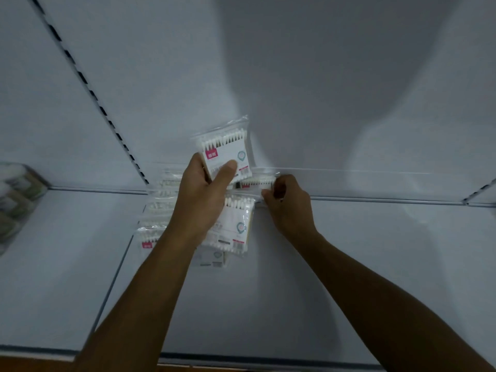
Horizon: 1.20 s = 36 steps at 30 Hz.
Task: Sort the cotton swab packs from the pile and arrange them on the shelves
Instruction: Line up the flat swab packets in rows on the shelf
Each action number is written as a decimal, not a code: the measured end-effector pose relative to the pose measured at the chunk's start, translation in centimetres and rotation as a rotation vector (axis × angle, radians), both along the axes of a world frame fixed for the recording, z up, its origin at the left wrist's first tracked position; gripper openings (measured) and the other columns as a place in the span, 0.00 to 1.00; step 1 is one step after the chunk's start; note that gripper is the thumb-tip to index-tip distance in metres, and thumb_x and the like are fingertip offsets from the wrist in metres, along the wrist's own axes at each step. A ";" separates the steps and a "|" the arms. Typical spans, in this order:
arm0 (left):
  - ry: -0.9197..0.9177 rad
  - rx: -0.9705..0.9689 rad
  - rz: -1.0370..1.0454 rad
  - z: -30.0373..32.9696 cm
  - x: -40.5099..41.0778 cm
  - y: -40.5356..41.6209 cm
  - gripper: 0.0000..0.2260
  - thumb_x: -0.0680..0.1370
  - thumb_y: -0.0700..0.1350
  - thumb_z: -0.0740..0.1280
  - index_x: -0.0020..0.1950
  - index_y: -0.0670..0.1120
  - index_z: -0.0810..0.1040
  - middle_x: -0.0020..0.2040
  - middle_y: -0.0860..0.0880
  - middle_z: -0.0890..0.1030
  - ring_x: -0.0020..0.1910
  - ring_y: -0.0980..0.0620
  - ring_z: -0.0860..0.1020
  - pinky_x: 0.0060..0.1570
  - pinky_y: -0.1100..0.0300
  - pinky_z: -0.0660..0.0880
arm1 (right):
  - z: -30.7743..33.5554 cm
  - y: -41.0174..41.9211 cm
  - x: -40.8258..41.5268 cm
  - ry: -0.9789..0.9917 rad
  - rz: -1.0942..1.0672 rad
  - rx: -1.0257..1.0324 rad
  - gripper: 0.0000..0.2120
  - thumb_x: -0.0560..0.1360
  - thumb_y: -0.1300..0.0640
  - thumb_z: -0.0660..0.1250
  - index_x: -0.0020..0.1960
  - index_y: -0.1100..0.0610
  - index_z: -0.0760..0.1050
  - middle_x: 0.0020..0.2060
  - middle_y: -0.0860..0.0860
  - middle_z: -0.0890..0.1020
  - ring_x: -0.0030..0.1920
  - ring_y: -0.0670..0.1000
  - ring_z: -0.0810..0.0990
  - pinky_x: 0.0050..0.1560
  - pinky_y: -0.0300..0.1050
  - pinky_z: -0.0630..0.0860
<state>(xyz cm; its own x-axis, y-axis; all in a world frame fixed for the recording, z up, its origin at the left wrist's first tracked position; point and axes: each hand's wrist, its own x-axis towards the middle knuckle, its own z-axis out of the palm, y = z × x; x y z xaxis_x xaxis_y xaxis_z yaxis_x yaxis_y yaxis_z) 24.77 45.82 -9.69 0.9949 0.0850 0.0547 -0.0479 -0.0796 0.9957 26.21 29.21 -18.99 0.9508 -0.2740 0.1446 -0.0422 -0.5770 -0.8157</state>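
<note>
Against the back wall (295, 76) of the shelf (375, 264), in the head view, my left hand (200, 194) holds one cotton swab pack (226, 149) upright, thumb across its label and fingers curled behind it, the swab tips pointing up the wall. Just right of that pack and lower, where shelf meets back wall, my right hand (288, 202) has its fingers curled in on the end of a second pack (257, 181); it looks like a pinch, though the fingertips are hidden behind the knuckles. That second pack lies flat or nearly so, its long axis running left to right along the back wall, so my right hand is the nearer one and it reaches the pack from its right end. Toward me from the back wall, under my left wrist, lies the pile (236, 224), and further packs (158, 205) trail off to its left. Far left of the back wall stand some blurred boxes (16, 194). I judge the next move hinges on standing the second pack beside the upright one
</note>
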 end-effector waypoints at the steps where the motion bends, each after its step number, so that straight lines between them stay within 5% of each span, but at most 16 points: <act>1: -0.005 -0.007 0.013 -0.1 0.1 0.0 0.04 0.79 0.47 0.69 0.52 0.55 0.76 0.50 0.57 0.84 0.49 0.59 0.83 0.49 0.58 0.78 | -0.1 0.0 -0.1 0.011 0.003 0.005 0.10 0.76 0.51 0.70 0.49 0.55 0.72 0.42 0.50 0.81 0.43 0.52 0.80 0.47 0.57 0.79; 6: -0.060 -0.046 0.097 -0.3 0.0 -0.8 0.04 0.79 0.47 0.68 0.51 0.55 0.75 0.49 0.57 0.83 0.48 0.61 0.82 0.47 0.62 0.77 | 0.6 -0.1 -2.3 -0.165 -0.103 0.061 0.12 0.77 0.45 0.65 0.48 0.53 0.69 0.39 0.47 0.76 0.39 0.46 0.76 0.39 0.47 0.74; 11: -0.138 -0.034 0.159 0.2 -0.3 -2.7 0.05 0.80 0.47 0.67 0.52 0.55 0.72 0.49 0.56 0.82 0.46 0.62 0.81 0.41 0.69 0.75 | 4.3 0.9 -5.3 -0.410 0.233 0.291 0.21 0.79 0.39 0.56 0.49 0.58 0.70 0.40 0.50 0.78 0.38 0.51 0.78 0.35 0.47 0.75; 15: -0.167 -0.010 0.140 0.6 -0.5 -3.8 0.08 0.80 0.48 0.67 0.57 0.49 0.72 0.51 0.55 0.81 0.47 0.61 0.81 0.41 0.67 0.77 | 6.1 1.6 -6.3 -0.325 0.292 0.282 0.12 0.75 0.48 0.69 0.51 0.54 0.71 0.39 0.45 0.78 0.36 0.47 0.77 0.36 0.42 0.76; 19: -0.148 0.000 0.133 1.1 -0.3 -3.2 0.08 0.79 0.47 0.69 0.56 0.51 0.74 0.49 0.58 0.82 0.45 0.65 0.81 0.39 0.71 0.75 | 5.5 0.5 -6.1 -0.288 0.174 0.266 0.08 0.76 0.57 0.70 0.49 0.55 0.72 0.40 0.44 0.80 0.37 0.44 0.80 0.35 0.35 0.76; 27: -0.110 0.051 0.046 0.8 0.1 -0.1 0.06 0.76 0.45 0.73 0.51 0.52 0.80 0.47 0.57 0.85 0.47 0.60 0.83 0.44 0.66 0.77 | 1.5 -1.3 -4.5 -0.077 0.052 0.105 0.07 0.77 0.54 0.70 0.51 0.54 0.74 0.46 0.48 0.82 0.45 0.45 0.82 0.44 0.47 0.82; 31: -0.107 -0.042 0.044 0.7 -0.9 0.3 0.19 0.75 0.39 0.73 0.63 0.48 0.71 0.50 0.52 0.85 0.48 0.57 0.84 0.45 0.66 0.78 | 1.2 -0.5 -3.9 -0.062 0.051 0.052 0.08 0.76 0.51 0.71 0.50 0.52 0.73 0.43 0.45 0.81 0.45 0.46 0.81 0.47 0.47 0.81; 36: -0.125 -0.076 0.062 0.8 -2.0 1.3 0.31 0.73 0.35 0.74 0.69 0.57 0.66 0.56 0.49 0.82 0.51 0.55 0.84 0.44 0.62 0.80 | 1.1 0.2 -3.2 -0.001 0.013 -0.075 0.12 0.75 0.44 0.70 0.48 0.50 0.71 0.41 0.44 0.80 0.43 0.48 0.80 0.45 0.48 0.77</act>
<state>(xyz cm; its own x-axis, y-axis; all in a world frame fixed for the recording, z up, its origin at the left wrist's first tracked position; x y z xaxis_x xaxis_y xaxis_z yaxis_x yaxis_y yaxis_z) 22.82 47.11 -8.89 0.9734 0.1548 0.1691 -0.1694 -0.0114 0.9855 22.98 29.38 -17.88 0.9541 -0.2499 0.1650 -0.0337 -0.6373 -0.7699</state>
